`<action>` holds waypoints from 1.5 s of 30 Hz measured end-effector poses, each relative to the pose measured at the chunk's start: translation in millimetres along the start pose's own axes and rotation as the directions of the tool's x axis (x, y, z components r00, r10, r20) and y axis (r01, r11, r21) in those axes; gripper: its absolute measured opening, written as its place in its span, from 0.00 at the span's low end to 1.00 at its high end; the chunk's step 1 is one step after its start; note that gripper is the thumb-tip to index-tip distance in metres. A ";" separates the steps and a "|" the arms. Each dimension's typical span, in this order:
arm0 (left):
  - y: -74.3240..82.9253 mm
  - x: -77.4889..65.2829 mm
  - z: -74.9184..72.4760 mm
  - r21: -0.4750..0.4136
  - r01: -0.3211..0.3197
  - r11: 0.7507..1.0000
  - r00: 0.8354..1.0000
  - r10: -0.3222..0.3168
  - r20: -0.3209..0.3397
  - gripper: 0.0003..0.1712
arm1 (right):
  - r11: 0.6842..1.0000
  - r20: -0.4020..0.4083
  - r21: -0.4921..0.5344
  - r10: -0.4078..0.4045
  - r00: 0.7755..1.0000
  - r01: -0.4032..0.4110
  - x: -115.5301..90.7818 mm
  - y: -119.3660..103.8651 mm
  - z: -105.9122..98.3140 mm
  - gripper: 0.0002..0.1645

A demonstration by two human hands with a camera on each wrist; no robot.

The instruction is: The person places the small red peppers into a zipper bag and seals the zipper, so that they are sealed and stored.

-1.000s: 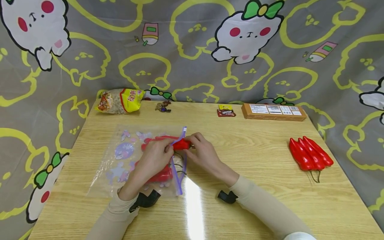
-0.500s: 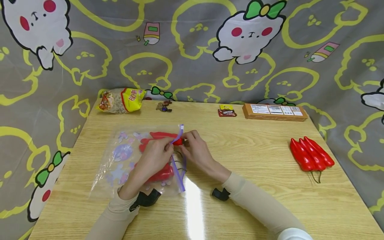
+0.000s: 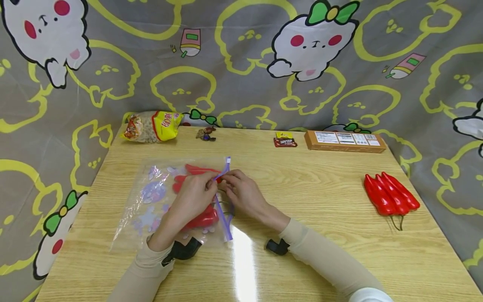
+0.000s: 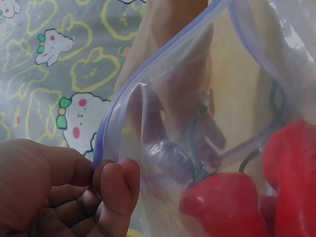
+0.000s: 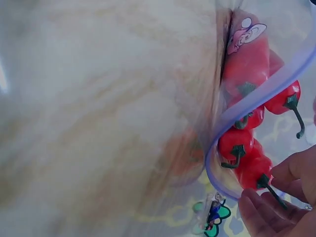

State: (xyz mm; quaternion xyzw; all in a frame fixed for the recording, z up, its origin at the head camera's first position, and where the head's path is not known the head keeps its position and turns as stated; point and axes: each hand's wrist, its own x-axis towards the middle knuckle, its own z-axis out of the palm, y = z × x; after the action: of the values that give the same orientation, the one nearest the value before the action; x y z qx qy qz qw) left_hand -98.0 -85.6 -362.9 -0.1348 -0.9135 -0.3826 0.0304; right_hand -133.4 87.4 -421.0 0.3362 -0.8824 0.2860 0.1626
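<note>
A clear zip bag (image 3: pixel 128 218) with purple seal strips and printed pastel shapes lies on the table, several red peppers (image 3: pixel 203 218) inside it. My left hand (image 3: pixel 194 191) pinches the seal strip at the bag's mouth, thumb against fingers in the left wrist view. Across the mouth, my right hand (image 3: pixel 247 197) holds a red pepper (image 5: pixel 256 170) by its stem end, fingertips around the green stem (image 5: pixel 274 192). Most of that pepper is inside the bag. Through the plastic, the left wrist view shows the right fingers (image 4: pixel 170 160) beside a stem.
Three joined red peppers (image 3: pixel 390 195) lie at the table's right. Along the back are a yellow-labelled food bag (image 3: pixel 151 127), small trinkets (image 3: pixel 206 134), a red and yellow snack pack (image 3: pixel 285 140) and a long brown box (image 3: pixel 345 141). Patterned cloth hangs behind.
My right hand has moved left to the bag's mouth, and the pepper in it has slid farther inside. The left hand keeps its pinch on the strip.
</note>
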 end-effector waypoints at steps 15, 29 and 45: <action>0.3 -1.0 -2.5 -0.062 0.022 0.998 1.000 -0.021 0.005 0.17 | 0.928 -0.180 -0.275 0.208 0.961 -0.252 -67.7 89.4 -123.3 0.10; -3.2 -3.8 -3.9 -0.047 0.055 0.997 0.998 -0.053 0.034 0.10 | 0.526 -0.272 -0.580 0.596 0.756 -0.623 -176.3 169.5 -223.0 0.18; -0.6 -2.4 -3.5 -0.026 0.039 0.999 0.999 -0.038 0.018 0.08 | 0.498 -0.096 -0.619 0.720 0.688 -0.607 -188.2 172.8 -226.4 0.23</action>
State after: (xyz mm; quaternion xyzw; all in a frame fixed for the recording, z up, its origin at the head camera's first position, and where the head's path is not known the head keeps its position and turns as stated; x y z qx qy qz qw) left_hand -96.0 -89.1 -361.1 -0.1208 -0.9110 -0.3941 0.0135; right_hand -94.9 426.1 -402.1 -0.0777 -0.9952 -0.0033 0.0601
